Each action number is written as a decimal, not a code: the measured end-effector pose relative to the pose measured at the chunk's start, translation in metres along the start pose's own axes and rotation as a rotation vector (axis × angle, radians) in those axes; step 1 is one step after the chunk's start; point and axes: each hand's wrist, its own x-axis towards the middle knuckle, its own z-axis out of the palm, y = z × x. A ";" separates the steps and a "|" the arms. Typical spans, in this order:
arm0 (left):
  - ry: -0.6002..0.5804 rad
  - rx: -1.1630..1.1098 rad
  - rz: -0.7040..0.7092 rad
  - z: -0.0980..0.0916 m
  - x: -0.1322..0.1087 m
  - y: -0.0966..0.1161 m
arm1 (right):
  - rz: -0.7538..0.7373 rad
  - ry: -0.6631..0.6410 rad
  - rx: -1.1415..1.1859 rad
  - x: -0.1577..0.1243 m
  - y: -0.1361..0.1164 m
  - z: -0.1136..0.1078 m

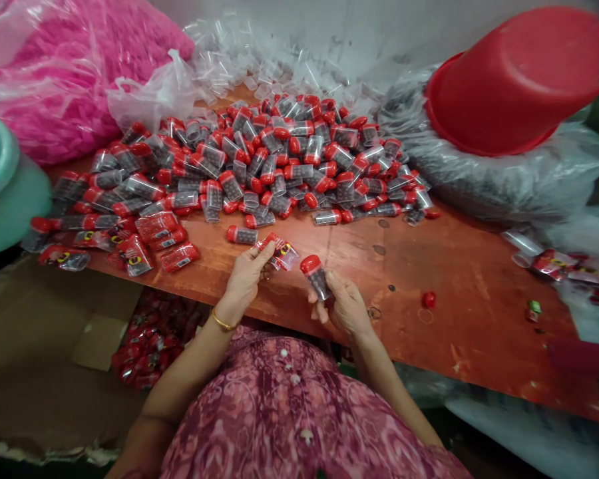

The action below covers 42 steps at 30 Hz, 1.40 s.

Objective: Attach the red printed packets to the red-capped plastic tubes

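My left hand pinches a red printed plastic sleeve with a clear end, held just above the table. In my right hand is a small clear container with a red cap and dark contents, tilted with its cap up and to the left. The sleeve and the container are close but apart. Just beyond my left hand, another red-capped container lies on its side. Finished-looking red printed packs lie in a group to the left.
A large heap of red-capped containers spans the orange table. Behind it lie clear plastic pieces. Bagged pink parts, a pale green pot and an upturned red bucket surround it. Red packs fill a space below the table.
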 end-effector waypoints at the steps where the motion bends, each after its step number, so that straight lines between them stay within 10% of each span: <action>1: 0.007 -0.005 -0.005 0.000 0.000 0.000 | -0.008 -0.003 0.031 0.001 0.002 -0.001; 15: -0.074 -0.022 -0.022 0.000 -0.002 0.004 | -0.740 -0.147 -0.957 -0.001 -0.018 -0.025; 33: 0.009 -0.055 0.094 0.016 -0.006 -0.009 | -0.972 0.052 -1.070 0.016 0.002 -0.008; 42: -0.145 -0.043 0.034 0.004 0.000 -0.007 | -1.013 0.114 -1.033 0.021 0.012 0.002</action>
